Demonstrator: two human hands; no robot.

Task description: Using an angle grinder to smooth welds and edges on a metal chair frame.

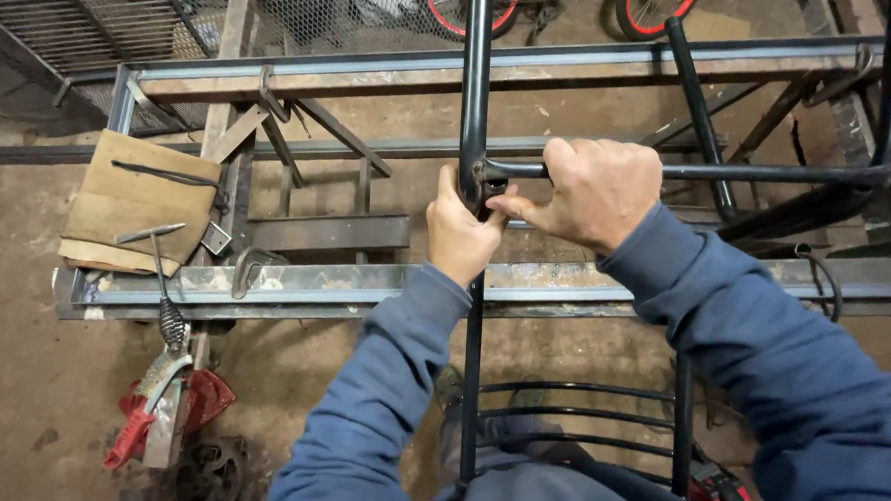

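Black tube frame (476,82) joint at center frame: left hand (458,236) and right hand (593,192) fingers clamped round it, steadying both tubes over the steel jig (364,277).

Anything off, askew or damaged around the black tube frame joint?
Nothing clearly damaged. The left hand and right hand both grip the joint of the black steel tube frame, hiding the joint itself. A chipping hammer with a coiled handle hangs over the edge of the rusty steel work frame.

left hand (458,236), right hand (596,192), gripping black tube frame (476,72)
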